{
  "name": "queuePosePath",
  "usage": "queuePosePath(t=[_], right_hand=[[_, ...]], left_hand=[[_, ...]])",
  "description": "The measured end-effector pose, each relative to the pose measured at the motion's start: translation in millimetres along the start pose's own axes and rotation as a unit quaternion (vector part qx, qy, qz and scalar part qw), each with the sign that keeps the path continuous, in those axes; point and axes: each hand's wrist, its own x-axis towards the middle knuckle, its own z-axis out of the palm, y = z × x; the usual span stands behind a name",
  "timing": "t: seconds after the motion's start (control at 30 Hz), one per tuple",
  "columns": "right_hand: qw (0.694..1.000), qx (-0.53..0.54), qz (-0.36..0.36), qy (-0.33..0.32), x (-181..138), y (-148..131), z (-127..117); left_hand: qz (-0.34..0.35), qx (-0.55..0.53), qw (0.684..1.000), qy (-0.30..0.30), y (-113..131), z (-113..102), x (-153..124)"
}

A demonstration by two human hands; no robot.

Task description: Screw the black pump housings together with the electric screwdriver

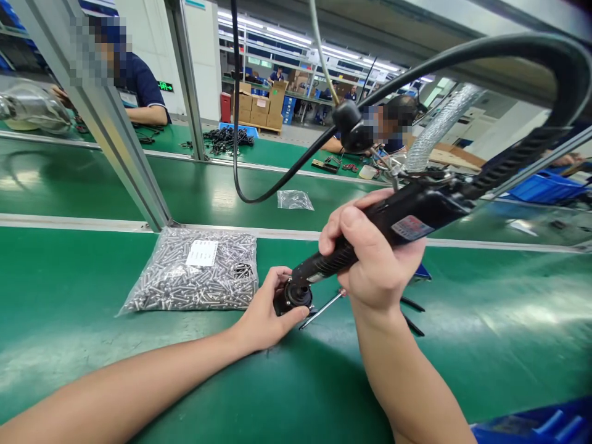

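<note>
Right hand (375, 259) was closed in a full fist round the grip of the electric screwdriver (407, 223). The tool was tilted, body up toward the right, nose down on the black round part (294, 296). Left hand (266, 311) was cupped round that part, partly open, thumb on the near side and fingers on the far side, pinning it to the green tabletop (92, 345). Couldn't tell whether a screw was under the bit.

The part sat mid-tabletop, closer to the far edge than the near one. The bag of screws (197, 271), clear plastic with a white label, lay just left of the left hand, touching or almost touching the far edge. A thin metal rod (322, 308) lay flat just right of the part, under the right wrist. Thin black strips (412, 316) lay right of that wrist, type not clear.

The black power cable (252, 196) looped from the back of the screwdriver up overhead. Beyond the far edge ran a green conveyor belt (198, 191) with a small clear plastic bag (295, 200) on it. An aluminium frame post (118, 132) rose from the far edge, left of the screw bag. A blue bin (531, 425) showed at the near right corner. Other people were seated on the far side of the belt.
</note>
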Motion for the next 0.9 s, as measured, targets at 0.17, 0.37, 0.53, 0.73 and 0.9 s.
queuePosePath(t=[0.17,0.37,0.53,0.73,0.9], right_hand=[[0.996,0.044,0.035,-0.071,12.7,-3.6,-22.6],[0.987,0.088,0.070,-0.116,11.9,-0.7,-39.9],[0.983,0.099,0.072,-0.138,10.0,8.4,-38.0],[0.986,0.077,0.084,-0.126,7.9,4.1,-31.3],[0.990,0.057,0.091,-0.095,2.0,7.1,-24.3]], left_hand=[[-0.005,-0.010,1.000,0.014,0.1,-0.7,0.4],[-0.018,0.012,0.999,0.026,1.8,-7.2,6.5],[-0.038,0.086,0.996,-0.007,10.0,-16.8,14.5],[-0.044,0.095,0.994,-0.024,15.4,-20.5,16.5],[-0.034,0.105,0.994,-0.012,12.6,-21.1,15.8]])
